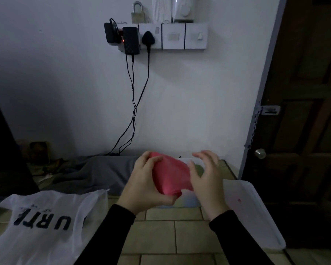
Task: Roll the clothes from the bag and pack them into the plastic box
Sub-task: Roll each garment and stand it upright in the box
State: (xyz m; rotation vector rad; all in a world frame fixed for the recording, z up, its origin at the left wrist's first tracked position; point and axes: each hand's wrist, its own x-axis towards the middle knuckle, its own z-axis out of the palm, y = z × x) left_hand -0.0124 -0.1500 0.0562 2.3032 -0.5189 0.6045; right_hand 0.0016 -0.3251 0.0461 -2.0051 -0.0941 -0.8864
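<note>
Your left hand (pixel 144 185) has its fingers and thumb curled round the rolled red garment (pixel 171 174), held up in the air just above the far end of the plastic box (pixel 256 205) on the right. Your right hand (pixel 206 180) sits against the roll's right side with fingers spread and loosely bent, gripping nothing firmly. The roll looks light, soft and quick to spring loose, so keep it pinched across the loose outer edge and cup both ends as you lower it. The white bag (pixel 44 222) lies near left on the tiled floor (pixel 172 234). A grey cloth (pixel 96 171) lies far left, and cables (pixel 133 115) hang down the wall behind, clear of your path.
</note>
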